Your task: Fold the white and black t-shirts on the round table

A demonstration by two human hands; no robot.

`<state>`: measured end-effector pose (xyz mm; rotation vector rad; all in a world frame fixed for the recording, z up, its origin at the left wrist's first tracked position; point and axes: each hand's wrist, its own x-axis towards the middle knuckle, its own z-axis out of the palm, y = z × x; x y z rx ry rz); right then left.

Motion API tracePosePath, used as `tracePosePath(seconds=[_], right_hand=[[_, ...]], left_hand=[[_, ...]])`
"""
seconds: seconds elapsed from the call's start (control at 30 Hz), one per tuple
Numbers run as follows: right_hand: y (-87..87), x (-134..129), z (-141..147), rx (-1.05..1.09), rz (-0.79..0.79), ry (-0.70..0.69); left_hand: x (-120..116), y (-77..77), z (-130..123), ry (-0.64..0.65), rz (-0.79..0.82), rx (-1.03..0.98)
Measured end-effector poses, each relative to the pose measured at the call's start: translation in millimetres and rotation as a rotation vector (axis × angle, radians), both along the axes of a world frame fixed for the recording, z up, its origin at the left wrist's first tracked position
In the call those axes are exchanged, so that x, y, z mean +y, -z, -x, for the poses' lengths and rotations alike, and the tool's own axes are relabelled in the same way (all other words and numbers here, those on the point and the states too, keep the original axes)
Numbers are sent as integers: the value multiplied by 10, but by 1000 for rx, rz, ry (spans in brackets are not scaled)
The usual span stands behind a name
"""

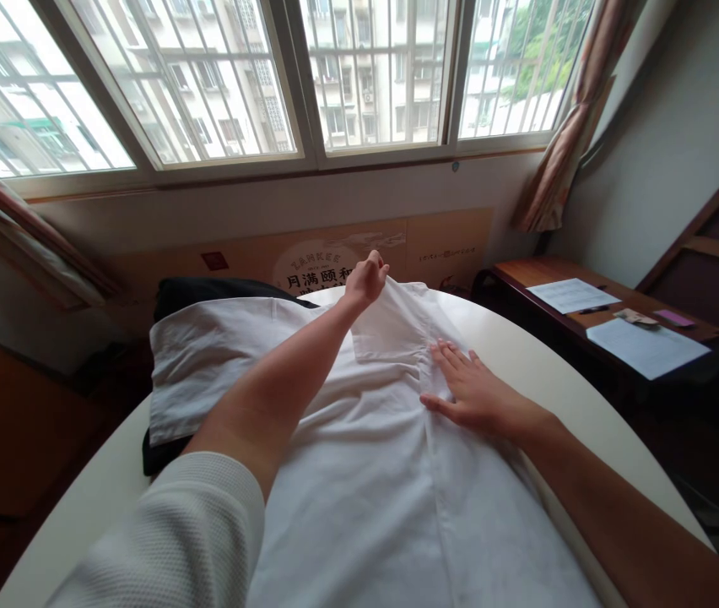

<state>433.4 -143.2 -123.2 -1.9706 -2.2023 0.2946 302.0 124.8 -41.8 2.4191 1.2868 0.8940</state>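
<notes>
A white shirt [359, 473] lies spread over a round white table [524, 355], one short sleeve stretched out to the left. At the far end my left hand [369, 279] is closed on the shirt near its collar and lifts that part a little. My right hand [477, 393] rests flat on the shirt's front edge, fingers apart, beside a gathered, wrinkled patch. My left forearm hides part of the shirt's left side. Under the sleeve shows some black cloth [208, 291].
A brown side table [505, 270] at the right holds papers [644, 346], a pen [593, 310] and a pink pad [674, 318]. Beyond the round table stand printed cardboard panels [448, 245] under a barred window. Curtains [562, 169] hang at both sides.
</notes>
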Motion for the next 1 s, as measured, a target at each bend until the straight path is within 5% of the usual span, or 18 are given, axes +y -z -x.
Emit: tracePosePath(seconds=[0.07, 0.2, 0.37, 0.5, 0.67, 0.87, 1.0], right_hand=[[-21, -21, 49, 0, -24, -9], [-49, -56, 160, -3, -24, -10], [9, -38, 189, -18, 29, 2], [38, -27, 164, -26, 32, -8], [-34, -69, 121, -23, 127, -9], [-148, -139, 91, -22, 241, 20], [-120, -173, 187, -45, 210, 76]], left_hand=[[41, -105, -14, -29, 105, -123], [121, -248, 113, 75, 562, -345], [92, -159, 512, 151, 822, 62], [54, -21, 695, 165, 682, -183], [-128, 175, 716, -123, 391, 345], [-436, 541, 562, -76, 329, 437], [-371, 719, 526, -31, 177, 422]])
